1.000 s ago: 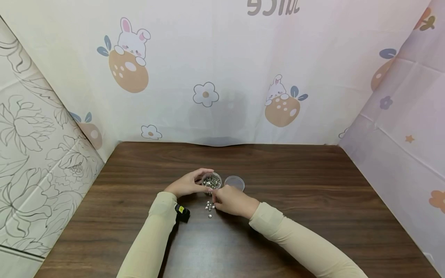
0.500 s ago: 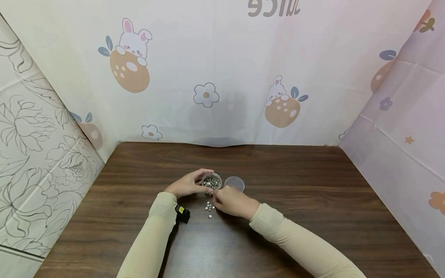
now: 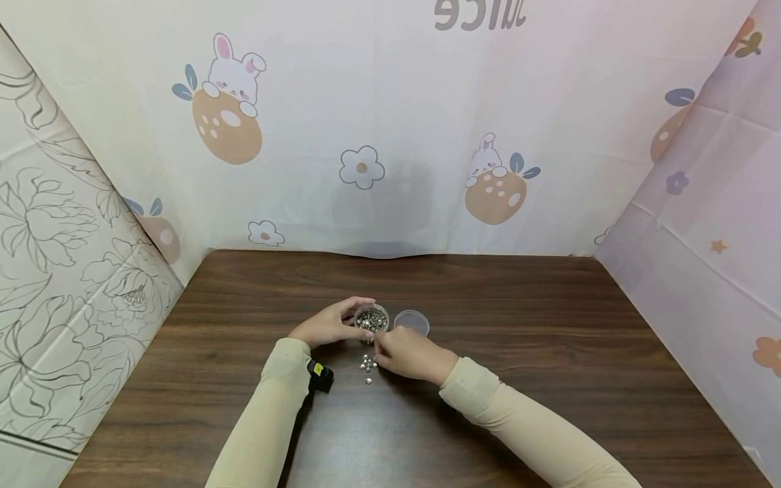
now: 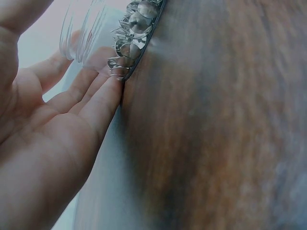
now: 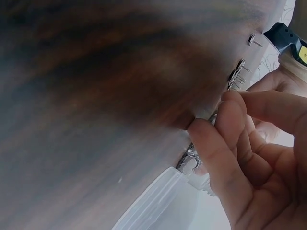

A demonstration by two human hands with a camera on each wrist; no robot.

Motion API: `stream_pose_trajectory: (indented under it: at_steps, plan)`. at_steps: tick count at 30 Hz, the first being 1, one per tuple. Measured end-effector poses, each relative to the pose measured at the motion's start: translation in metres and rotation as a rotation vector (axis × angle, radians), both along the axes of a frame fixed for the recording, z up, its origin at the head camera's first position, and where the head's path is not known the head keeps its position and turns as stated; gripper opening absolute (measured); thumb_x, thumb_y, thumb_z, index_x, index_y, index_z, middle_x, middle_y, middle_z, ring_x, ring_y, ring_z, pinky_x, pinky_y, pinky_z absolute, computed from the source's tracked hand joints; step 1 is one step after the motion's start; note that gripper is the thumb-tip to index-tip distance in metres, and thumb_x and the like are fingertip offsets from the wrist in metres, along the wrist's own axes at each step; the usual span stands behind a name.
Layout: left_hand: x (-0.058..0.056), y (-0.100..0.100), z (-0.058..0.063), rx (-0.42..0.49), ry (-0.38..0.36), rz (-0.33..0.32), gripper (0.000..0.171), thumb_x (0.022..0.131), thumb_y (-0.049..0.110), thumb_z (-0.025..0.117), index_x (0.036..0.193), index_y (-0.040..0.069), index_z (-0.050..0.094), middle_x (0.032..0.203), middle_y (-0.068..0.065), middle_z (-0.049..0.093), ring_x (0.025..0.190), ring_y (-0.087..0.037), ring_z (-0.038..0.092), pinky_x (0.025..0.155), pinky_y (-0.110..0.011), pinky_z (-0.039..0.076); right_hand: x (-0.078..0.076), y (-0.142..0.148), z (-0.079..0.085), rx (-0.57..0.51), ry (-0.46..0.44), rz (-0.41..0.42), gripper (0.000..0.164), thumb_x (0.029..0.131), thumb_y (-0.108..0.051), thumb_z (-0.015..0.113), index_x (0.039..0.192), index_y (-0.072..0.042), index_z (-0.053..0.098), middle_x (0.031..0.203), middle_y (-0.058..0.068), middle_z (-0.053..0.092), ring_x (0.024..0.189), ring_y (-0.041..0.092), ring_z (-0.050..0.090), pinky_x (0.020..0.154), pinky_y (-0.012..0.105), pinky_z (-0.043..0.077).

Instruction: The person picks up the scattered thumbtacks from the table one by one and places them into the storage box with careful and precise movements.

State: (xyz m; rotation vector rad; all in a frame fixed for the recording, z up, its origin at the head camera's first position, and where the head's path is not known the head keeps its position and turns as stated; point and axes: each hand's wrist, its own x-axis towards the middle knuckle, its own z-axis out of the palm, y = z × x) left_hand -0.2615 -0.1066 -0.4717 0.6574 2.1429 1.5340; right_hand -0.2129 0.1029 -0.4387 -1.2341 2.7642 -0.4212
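Observation:
My left hand (image 3: pixel 332 325) grips a clear round jar (image 4: pixel 88 33) from its left side, thumb and fingers curled round the wall. Silver thumbtacks (image 3: pixel 371 320) with domed heads lie in it. Just in front of the jar, my right hand (image 3: pixel 407 352) is low over the table with curled fingers. In the right wrist view its thumb and fingertips (image 5: pixel 204 130) come together near the tabletop, and a bit of a silver thumbtack (image 5: pixel 214 116) shows between them, mostly hidden. Several loose thumbtacks (image 3: pixel 368 364) lie beside that hand, some with pins up.
A clear round lid (image 3: pixel 412 321) lies on the table right of the jar. The dark wooden table (image 3: pixel 518 318) reaches back to a printed curtain (image 3: pixel 403 88). A black wrist device (image 3: pixel 321 376) with a yellow label sits at the left cuff.
Both hands stay almost in place. The right hand's fingers shift very slightly beside the loose thumbtacks; the jar and lid look the same.

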Motion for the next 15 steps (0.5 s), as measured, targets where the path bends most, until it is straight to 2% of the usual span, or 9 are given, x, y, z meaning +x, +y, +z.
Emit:
stream_pose_trajectory:
  at_steps: [8, 15]
  plan:
    - [0.0, -0.001, 0.0, -0.023, -0.002, 0.009, 0.073, 0.078, 0.03, 0.075, 0.141, 0.022, 0.039, 0.14, 0.003, 0.042, 0.124, -0.013, 0.041, 0.104, -0.045, 0.039, 0.0, 0.004, 0.003, -0.044, -0.055, 0.013, 0.01, 0.087, -0.014, 0.061, 0.078, -0.015, 0.056, 0.063, -0.01, 0.053, 0.05, 0.0, 0.044, 0.047, 0.018, 0.04]
    - [0.0, -0.001, 0.0, 0.013, -0.013, -0.006, 0.071, 0.08, 0.025, 0.074, 0.142, 0.018, 0.038, 0.139, -0.004, 0.044, 0.123, -0.016, 0.043, 0.103, -0.047, 0.039, -0.002, 0.007, 0.011, -0.088, -0.073, -0.005, 0.007, 0.089, -0.015, 0.062, 0.082, -0.013, 0.059, 0.065, -0.009, 0.056, 0.049, -0.001, 0.043, 0.045, 0.017, 0.041]
